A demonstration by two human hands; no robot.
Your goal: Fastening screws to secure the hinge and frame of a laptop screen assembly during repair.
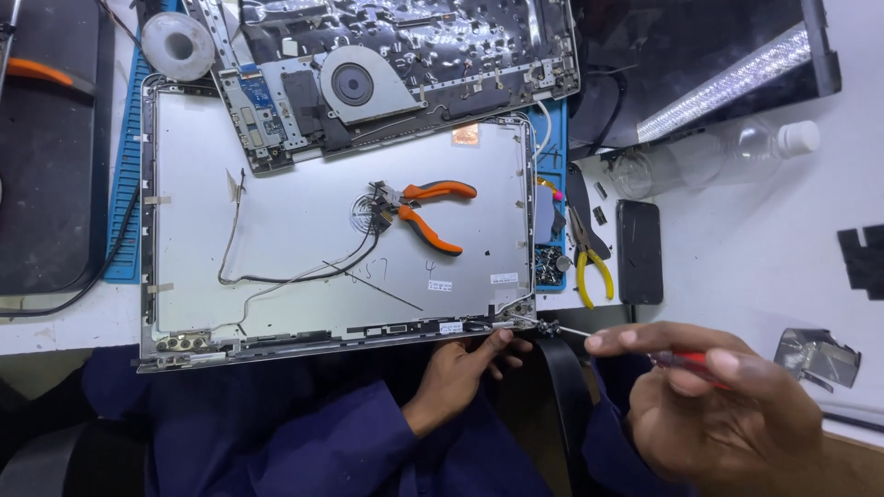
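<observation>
My right hand (727, 405) pinches a red-handled screwdriver (635, 348), its tip at the hinge corner (516, 315) of the silver laptop lid (304, 221), just left of my fingers. My left hand (465, 368) grips the lid's near edge beside that corner. If the tip slips, I judge it could nick the thin cables (276, 276). Orange pliers (424, 213) lie farther off.

We are seeing a bright, evenly lit scene, with light coming from above. A strip lamp is glaring as a white streak in the dark screen (709, 64), and the foil-covered laptop base (405, 37) is sparkling with small highlights. Shadows are lying soft and short. The right hand (727, 405), closest to us, is blurring out of focus. Straight edges are bowing slightly toward the corners.
</observation>
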